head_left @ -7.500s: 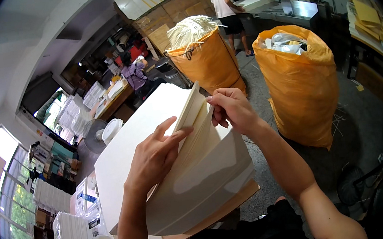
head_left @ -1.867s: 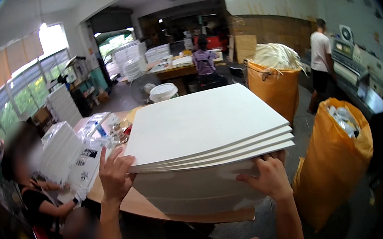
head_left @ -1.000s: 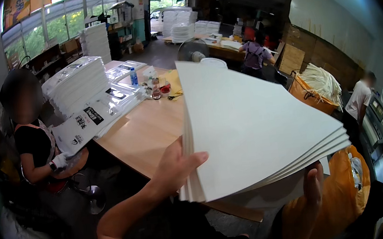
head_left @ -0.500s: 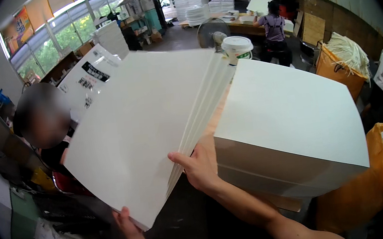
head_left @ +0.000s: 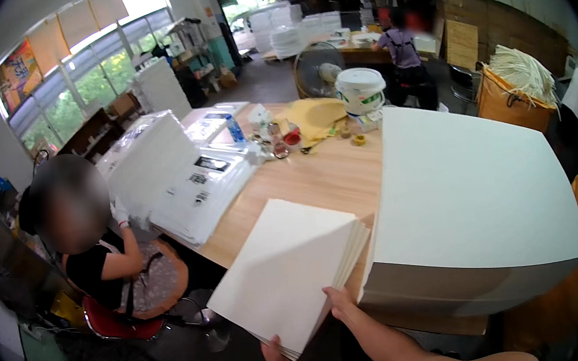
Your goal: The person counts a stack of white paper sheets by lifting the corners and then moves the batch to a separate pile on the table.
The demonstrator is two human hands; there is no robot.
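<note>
A stack of large white sheets [head_left: 288,266] is between my two hands, its layers slightly fanned along the right side. My left hand [head_left: 277,359] grips the near corner, thumb on top. On the right edge, my right hand [head_left: 340,301] is closed with its thumb over the top sheet. The far part of the stack lies over the edge of the wooden table [head_left: 334,168]; whether it rests there I cannot tell. Just right of it rises a tall pile of large white sheets [head_left: 476,195].
A seated person [head_left: 109,261] works at the left by plastic-wrapped white packs [head_left: 190,192]. On the table's far side stand a white bucket [head_left: 361,92], tape rolls and a blue bottle [head_left: 234,128]. A fan [head_left: 319,70] stands beyond. Orange sacks [head_left: 518,94] are at the right.
My hands have lowered the stack of sheets toward the table edge, where it had been held up and tilted. The tabletop and wrapped packs behind it now show. The view has shifted.
</note>
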